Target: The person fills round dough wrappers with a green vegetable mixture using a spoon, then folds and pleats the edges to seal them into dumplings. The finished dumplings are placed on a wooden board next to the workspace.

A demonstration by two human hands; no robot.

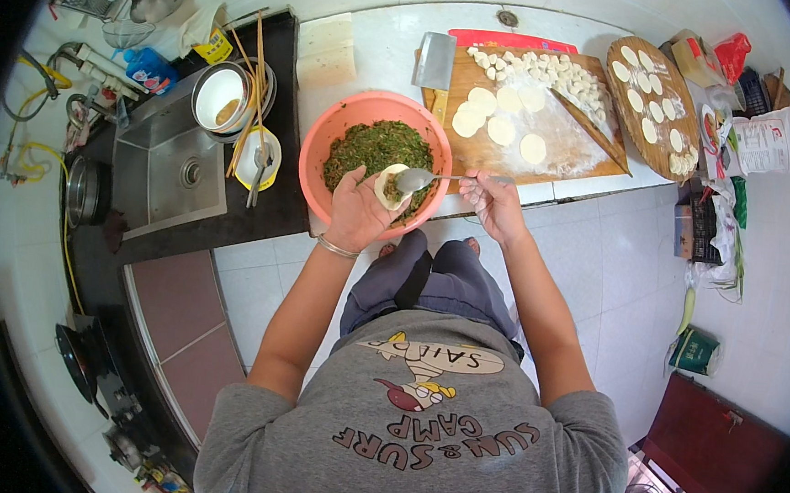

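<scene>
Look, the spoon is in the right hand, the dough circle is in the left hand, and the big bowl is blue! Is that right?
Not quite: the big bowl is pink, not blue, as the head view shows. The spoon is in the right hand and the dough circle is in the left hand.

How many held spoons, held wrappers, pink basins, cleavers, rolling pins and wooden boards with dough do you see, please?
Held spoon: 1
Held wrapper: 1
Pink basin: 1
Cleaver: 1
Rolling pin: 1
Wooden boards: 2
Total: 7
</scene>
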